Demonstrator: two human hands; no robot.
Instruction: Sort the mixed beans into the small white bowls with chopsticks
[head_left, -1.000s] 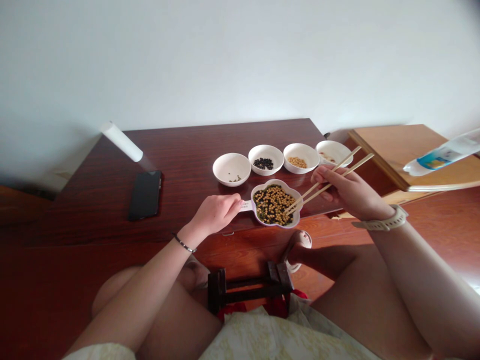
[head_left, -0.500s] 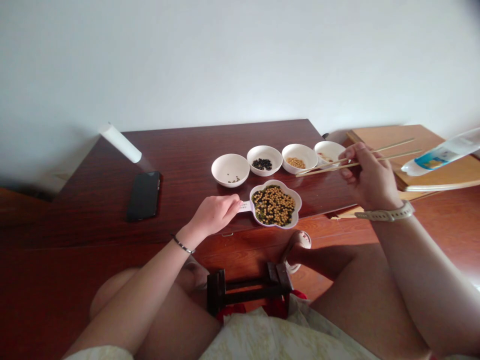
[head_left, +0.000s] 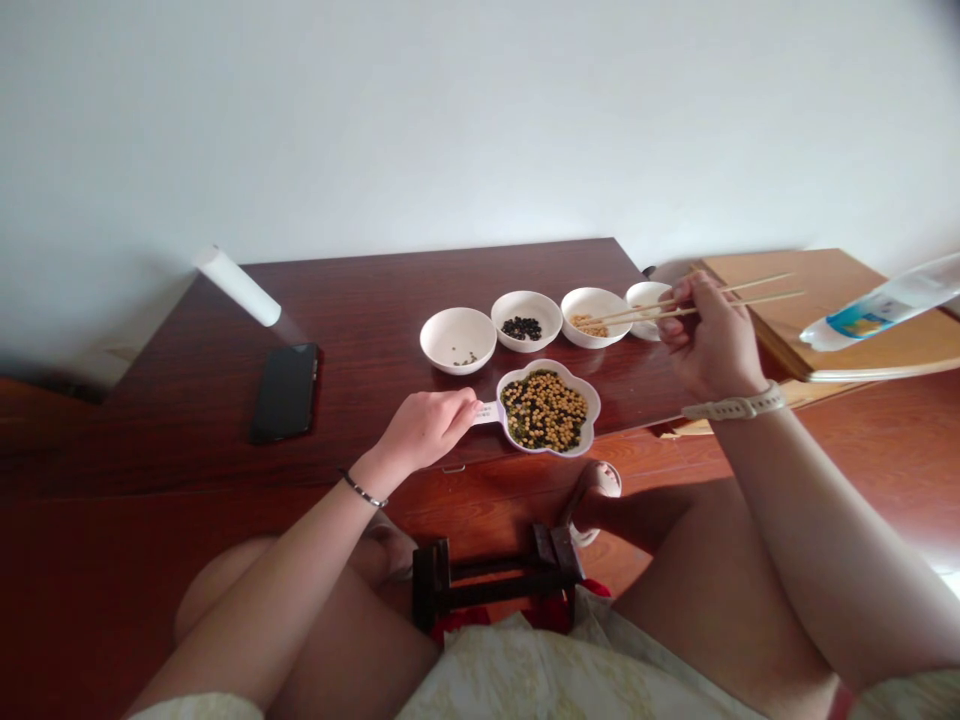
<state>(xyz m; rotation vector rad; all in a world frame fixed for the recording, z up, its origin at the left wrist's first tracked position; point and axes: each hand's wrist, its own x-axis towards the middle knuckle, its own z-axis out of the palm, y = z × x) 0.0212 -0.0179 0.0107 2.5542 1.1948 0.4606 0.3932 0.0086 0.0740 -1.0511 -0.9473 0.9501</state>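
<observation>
The flower-shaped dish (head_left: pixel 592 405) is steadied by the left hand (head_left: pixel 424 432), curled on its handle (head_left: pixel 486 413), while chopsticks (head_left: pixel 645 313) pinched in the right hand (head_left: pixel 712 340) are angled into the soybean bowl (head_left: pixel 592 338) just beyond.

Bright daylight, soft shadows, warped, slightly blurred edges

Right hand (head_left: pixel 712 350) holds wooden chopsticks (head_left: pixel 757 299) over a soybean bowl (head_left: pixel 609 300) (left hand (head_left: pixel 424 430) on the dish handle (head_left: pixel 485 413)).

Head camera looks forward and down at left hand (head_left: pixel 424 432), right hand (head_left: pixel 712 340).
</observation>
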